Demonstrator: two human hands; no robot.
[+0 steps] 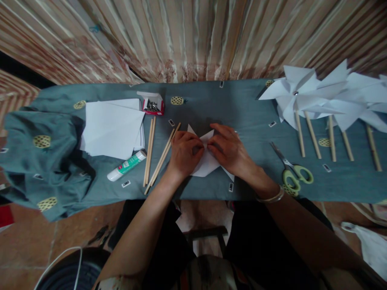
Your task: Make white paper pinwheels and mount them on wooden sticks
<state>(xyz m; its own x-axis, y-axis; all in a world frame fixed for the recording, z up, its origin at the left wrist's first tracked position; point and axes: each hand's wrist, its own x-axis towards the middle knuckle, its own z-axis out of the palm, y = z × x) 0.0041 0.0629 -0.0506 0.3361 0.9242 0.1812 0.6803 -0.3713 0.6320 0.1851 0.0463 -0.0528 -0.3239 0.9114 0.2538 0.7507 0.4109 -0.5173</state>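
A white paper pinwheel, cut and partly folded, lies on the cloth in front of me. My left hand pinches it near the centre from the left, fingers curled. From the other side my right hand presses on the same spot, thumb and fingertips closed on the paper. The fingertips of both hands nearly meet and hide the pinwheel's middle. Several wooden sticks lie close to my left hand. Scissors with green handles rest to the right of my right hand, blades partly apart.
A stack of white paper lies at the left, with a glue stick below it. Behind the sticks stands a small red box of metal pins. Several finished pinwheels on sticks overlap at the right. A pleated curtain hangs behind the table.
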